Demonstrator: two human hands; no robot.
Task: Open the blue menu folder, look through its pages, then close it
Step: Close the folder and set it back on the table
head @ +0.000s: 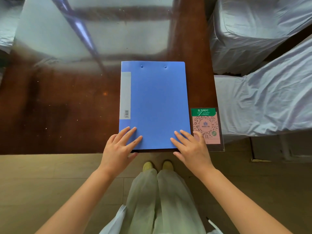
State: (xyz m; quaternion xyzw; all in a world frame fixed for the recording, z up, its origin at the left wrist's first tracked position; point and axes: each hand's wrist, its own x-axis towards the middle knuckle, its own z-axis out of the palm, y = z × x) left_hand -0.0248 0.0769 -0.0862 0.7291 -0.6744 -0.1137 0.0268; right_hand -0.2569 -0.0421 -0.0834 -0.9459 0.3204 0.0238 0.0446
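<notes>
Currently the blue menu folder point(154, 105) lies shut and flat on the dark glossy table point(59, 107), its near edge flush with the table's near edge, spine with the grey label strip on the person's left. Left hand point(118, 147) rests flat on the folder's near-left corner, fingers spread, gripping nothing. Right hand point(190, 147) rests likewise on the near-right corner, fingers loose, nothing clasped; its outer fingers reach toward the folder's right edge.

Risks, as judgement: cover is smooth and thin, so fingertips may slide instead of catching the free right edge. Folder sits at the table lip; a push toward the person could tip it to the floor. Lifting the cover without the left hand pinning the spine may drag the whole folder.

A QR-code card point(206, 126) in a clear stand sits just right of the folder, near the right hand; a sweep there could knock it. Covered chairs point(263, 92) stand right of the table. Table left of the folder offers room for the cover to swing open.
</notes>
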